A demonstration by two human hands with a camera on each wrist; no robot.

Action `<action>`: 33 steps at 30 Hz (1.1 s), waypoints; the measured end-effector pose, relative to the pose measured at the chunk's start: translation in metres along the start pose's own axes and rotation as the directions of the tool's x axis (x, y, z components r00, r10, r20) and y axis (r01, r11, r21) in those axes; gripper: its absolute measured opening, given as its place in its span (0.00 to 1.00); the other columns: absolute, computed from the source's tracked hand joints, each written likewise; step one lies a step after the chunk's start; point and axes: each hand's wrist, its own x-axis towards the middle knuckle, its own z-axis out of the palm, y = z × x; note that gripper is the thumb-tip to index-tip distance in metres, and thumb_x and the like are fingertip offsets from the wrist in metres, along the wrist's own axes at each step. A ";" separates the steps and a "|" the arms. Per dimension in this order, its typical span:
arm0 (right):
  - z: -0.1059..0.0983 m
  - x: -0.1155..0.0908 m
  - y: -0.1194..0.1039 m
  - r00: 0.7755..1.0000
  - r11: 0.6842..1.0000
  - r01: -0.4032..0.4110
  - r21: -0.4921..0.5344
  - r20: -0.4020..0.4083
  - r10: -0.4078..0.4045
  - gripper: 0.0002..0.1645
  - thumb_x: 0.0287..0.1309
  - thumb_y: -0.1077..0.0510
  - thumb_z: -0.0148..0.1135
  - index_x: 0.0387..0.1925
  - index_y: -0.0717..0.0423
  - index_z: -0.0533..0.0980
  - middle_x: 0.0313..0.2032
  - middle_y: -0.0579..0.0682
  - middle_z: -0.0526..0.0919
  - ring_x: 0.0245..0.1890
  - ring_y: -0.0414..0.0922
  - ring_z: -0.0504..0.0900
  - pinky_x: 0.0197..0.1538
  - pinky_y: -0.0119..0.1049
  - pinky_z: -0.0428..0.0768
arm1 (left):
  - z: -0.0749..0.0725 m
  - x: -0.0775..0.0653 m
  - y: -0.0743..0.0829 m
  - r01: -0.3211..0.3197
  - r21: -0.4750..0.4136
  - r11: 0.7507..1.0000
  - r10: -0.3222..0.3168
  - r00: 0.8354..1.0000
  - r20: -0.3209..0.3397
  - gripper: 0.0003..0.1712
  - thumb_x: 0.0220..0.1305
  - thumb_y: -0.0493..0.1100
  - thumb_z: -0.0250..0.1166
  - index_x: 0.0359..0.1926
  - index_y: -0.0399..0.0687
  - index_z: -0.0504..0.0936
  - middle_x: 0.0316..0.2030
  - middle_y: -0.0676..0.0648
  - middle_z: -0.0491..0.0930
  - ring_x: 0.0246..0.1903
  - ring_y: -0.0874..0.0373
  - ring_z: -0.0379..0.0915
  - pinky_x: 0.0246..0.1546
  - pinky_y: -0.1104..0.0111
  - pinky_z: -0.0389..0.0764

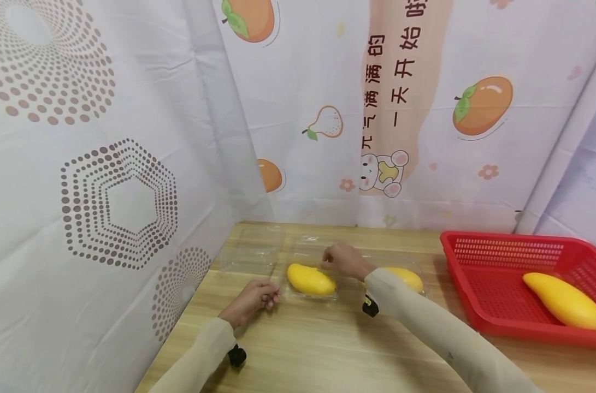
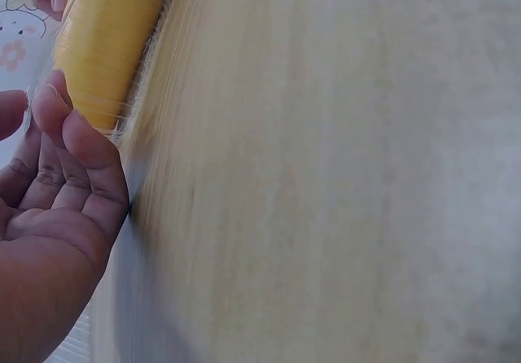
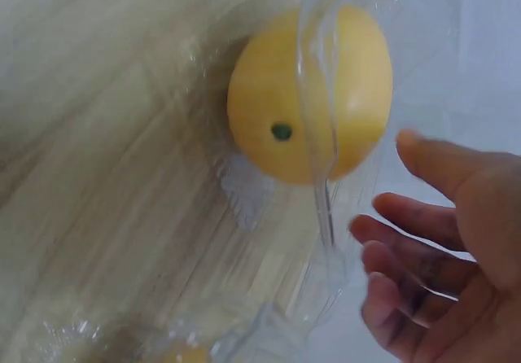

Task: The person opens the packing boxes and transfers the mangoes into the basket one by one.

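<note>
Right hand (image 1: 344, 259) spread, left hand (image 1: 252, 300) loosely curled near mango (image 1: 310, 280); wooden table (image 1: 298, 344), printed curtain (image 1: 307, 71).

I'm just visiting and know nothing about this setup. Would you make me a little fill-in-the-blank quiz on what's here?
1. The basket is coloured ____.
2. The number of yellow fruits lying inside the basket is ____.
3. The hand nearer the basket is the person's ____ one.
4. On the curtain, the leaves of the printed orange fruits are ____.

Missing words: red; one; right; green.
</note>
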 end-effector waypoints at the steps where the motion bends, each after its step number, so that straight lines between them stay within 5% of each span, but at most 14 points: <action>1: 0.000 -0.001 -0.003 1.000 1.000 0.001 0.009 0.027 -0.001 0.14 0.63 0.48 0.73 0.36 0.54 0.87 0.32 0.44 0.87 0.32 0.40 0.81 0.40 0.40 0.82 | 0.000 -0.001 0.000 0.003 0.000 1.000 -0.003 1.000 -0.002 0.18 0.76 0.42 0.59 0.47 0.25 0.81 0.35 0.42 0.82 0.30 0.59 0.74 0.32 0.70 0.78; 9: 0.002 -0.008 -0.025 0.991 0.998 0.007 -0.057 0.137 0.001 0.26 0.53 0.35 0.76 0.36 0.53 0.87 0.35 0.45 0.87 0.34 0.42 0.80 0.42 0.40 0.81 | -0.001 -0.003 0.001 0.001 0.012 1.000 -0.001 1.000 0.003 0.20 0.76 0.44 0.60 0.49 0.26 0.80 0.36 0.42 0.82 0.31 0.59 0.74 0.33 0.70 0.78; 14: 0.002 -0.012 -0.032 0.984 0.997 0.017 -0.080 0.176 -0.002 0.26 0.49 0.35 0.79 0.34 0.53 0.86 0.36 0.46 0.87 0.34 0.41 0.79 0.39 0.38 0.81 | -0.002 -0.003 0.001 0.002 0.007 1.000 -0.002 1.000 0.014 0.19 0.77 0.43 0.59 0.49 0.25 0.80 0.35 0.42 0.82 0.31 0.59 0.74 0.33 0.70 0.78; 23: 0.001 -0.015 -0.035 0.980 0.998 -0.003 -0.065 0.200 0.016 0.40 0.46 0.38 0.82 0.53 0.61 0.84 0.49 0.53 0.87 0.47 0.48 0.84 0.48 0.41 0.83 | -0.004 -0.004 -0.001 -0.002 -0.006 1.000 0.003 1.000 0.026 0.20 0.77 0.44 0.59 0.48 0.25 0.80 0.34 0.42 0.82 0.30 0.59 0.73 0.32 0.70 0.78; 28: 0.006 -0.013 -0.036 0.981 1.000 0.008 -0.029 0.194 -0.002 0.28 0.47 0.42 0.83 0.39 0.60 0.86 0.27 0.46 0.81 0.25 0.40 0.72 0.31 0.33 0.72 | -0.005 -0.004 -0.001 -0.003 -0.008 1.000 0.003 1.000 0.022 0.20 0.76 0.44 0.60 0.48 0.25 0.81 0.34 0.42 0.82 0.30 0.60 0.74 0.32 0.70 0.78; 33: 0.009 -0.013 -0.039 0.983 1.000 -0.001 0.001 0.185 0.001 0.21 0.48 0.46 0.83 0.26 0.55 0.80 0.19 0.42 0.68 0.21 0.38 0.62 0.26 0.31 0.63 | -0.006 -0.004 -0.001 0.003 -0.005 1.000 -0.003 1.000 0.018 0.20 0.76 0.44 0.60 0.49 0.25 0.81 0.35 0.42 0.83 0.30 0.60 0.75 0.32 0.70 0.79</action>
